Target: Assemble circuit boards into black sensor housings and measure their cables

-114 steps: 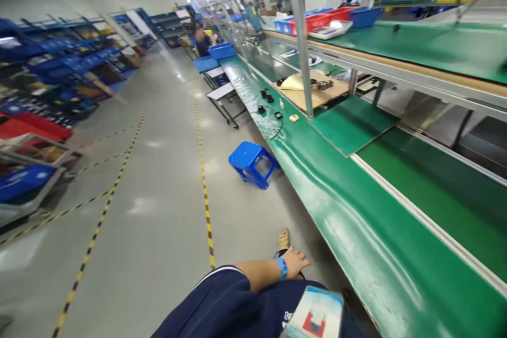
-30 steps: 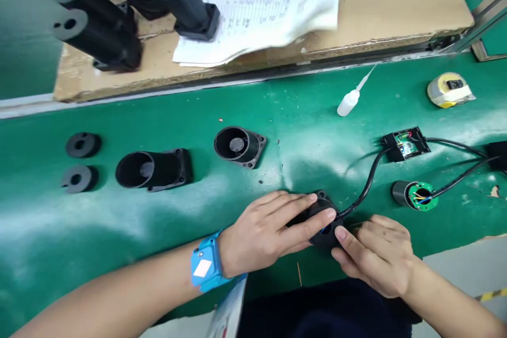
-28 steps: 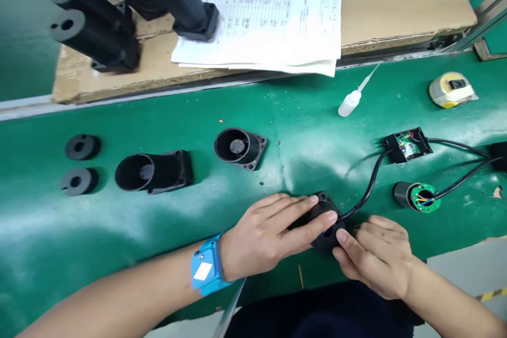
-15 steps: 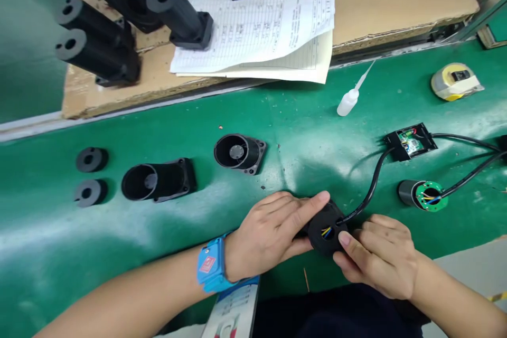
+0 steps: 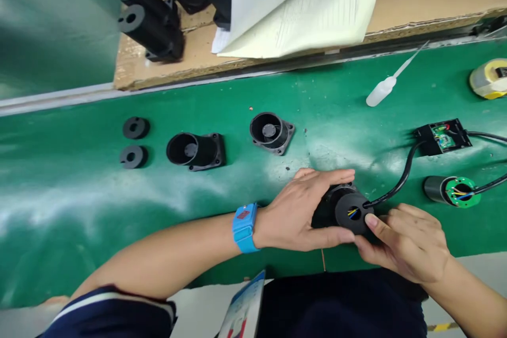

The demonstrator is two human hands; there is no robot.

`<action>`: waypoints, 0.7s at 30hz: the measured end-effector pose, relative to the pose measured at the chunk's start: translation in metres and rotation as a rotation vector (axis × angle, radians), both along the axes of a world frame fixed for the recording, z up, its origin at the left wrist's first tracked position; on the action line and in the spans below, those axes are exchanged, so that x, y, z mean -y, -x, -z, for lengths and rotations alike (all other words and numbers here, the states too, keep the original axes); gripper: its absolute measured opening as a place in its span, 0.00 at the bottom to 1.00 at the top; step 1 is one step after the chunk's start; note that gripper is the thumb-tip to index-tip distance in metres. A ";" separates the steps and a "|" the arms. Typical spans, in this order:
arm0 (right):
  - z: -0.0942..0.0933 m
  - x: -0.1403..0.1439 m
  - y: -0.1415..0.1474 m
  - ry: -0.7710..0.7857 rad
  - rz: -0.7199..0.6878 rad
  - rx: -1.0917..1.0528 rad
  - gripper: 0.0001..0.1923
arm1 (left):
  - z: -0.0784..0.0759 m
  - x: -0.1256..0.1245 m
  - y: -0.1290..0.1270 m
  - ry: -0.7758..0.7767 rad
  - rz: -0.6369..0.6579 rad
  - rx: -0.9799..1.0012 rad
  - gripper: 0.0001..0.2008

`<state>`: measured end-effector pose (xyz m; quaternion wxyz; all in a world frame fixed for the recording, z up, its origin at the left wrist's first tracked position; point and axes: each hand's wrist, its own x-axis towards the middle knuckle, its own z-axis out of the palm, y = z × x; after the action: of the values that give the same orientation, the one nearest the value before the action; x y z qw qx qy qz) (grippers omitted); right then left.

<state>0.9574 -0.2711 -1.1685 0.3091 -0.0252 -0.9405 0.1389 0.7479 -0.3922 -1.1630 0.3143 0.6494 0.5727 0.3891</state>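
Near the bench's front edge, my left hand [image 5: 299, 211] reaches around a black cylindrical motor housing [image 5: 339, 195], thumb along the near side and fingers along the far side. A black round end cap [image 5: 359, 228] sits on the housing's end facing me. Yellow and blue wires show in its central hole. My right hand [image 5: 412, 243] grips the cap's right edge, thumb on its face; its other fingertips are partly hidden. From the cap's rim a black cable [image 5: 402, 182] runs to a small open black box [image 5: 446, 137] with a green circuit board inside.
Two loose end caps [image 5: 135, 128] and two open housings [image 5: 198, 150] stand to the left. At right are a motor with a green board [image 5: 453, 191], a white dropper bottle [image 5: 381, 91] and a tape roll [image 5: 485, 79]. Papers [image 5: 304, 16] and black housings [image 5: 152, 31] occupy the cardboard shelf.
The view has shifted, so bench items appear further right. My left hand's thumb and fingers are now wider apart, exposing more of the housing. The papers on the shelf have lifted up.
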 end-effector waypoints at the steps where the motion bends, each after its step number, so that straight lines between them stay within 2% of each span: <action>1: -0.001 -0.001 0.002 -0.012 -0.025 -0.024 0.10 | -0.003 0.000 -0.001 0.020 0.007 0.032 0.35; 5: -0.004 -0.001 0.004 -0.024 -0.020 -0.029 0.09 | -0.016 0.001 -0.007 0.091 -0.006 0.165 0.31; 8: -0.005 0.001 0.001 -0.051 -0.006 -0.025 0.09 | -0.020 0.002 -0.011 0.118 -0.022 0.170 0.26; 12: -0.007 0.000 -0.003 -0.084 -0.083 -0.055 0.09 | -0.017 0.003 -0.013 0.103 -0.017 0.093 0.16; 17: -0.011 -0.004 -0.009 -0.069 -0.206 -0.117 0.07 | -0.011 0.002 -0.016 0.074 -0.026 0.094 0.17; 21: -0.009 -0.004 -0.010 -0.070 -0.204 -0.193 0.12 | -0.009 0.002 -0.016 0.072 -0.025 0.104 0.16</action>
<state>0.9672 -0.2667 -1.1593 0.3829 0.0948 -0.9084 0.1387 0.7637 -0.3942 -1.1535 0.3620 0.6094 0.5772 0.4055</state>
